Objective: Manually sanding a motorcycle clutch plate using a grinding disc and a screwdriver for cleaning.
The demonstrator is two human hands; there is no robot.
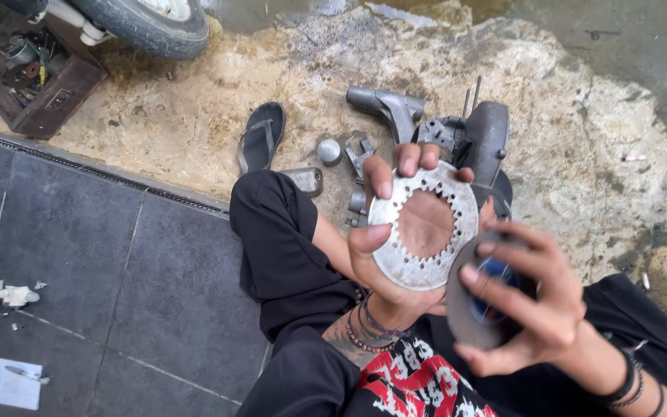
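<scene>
Holding toothed steel clutch plate point(424, 225) face-up in left hand point(384, 232), fingers clamped on its rim. Right hand point(530, 297) grips a dark friction disc point(465, 309) edge-on, just right, overlapping the plate's lower edge.

The toothed ring point(424, 225) you held was bare metal, dull silver and scuffed. The disc point(468, 305) near it looked matt grey and rough. Far right, the engine casing point(482, 139) was dull cast metal. Left, the floor tiles point(79, 255) were smooth and dark; the far ground point(580, 123) was rough.
</scene>
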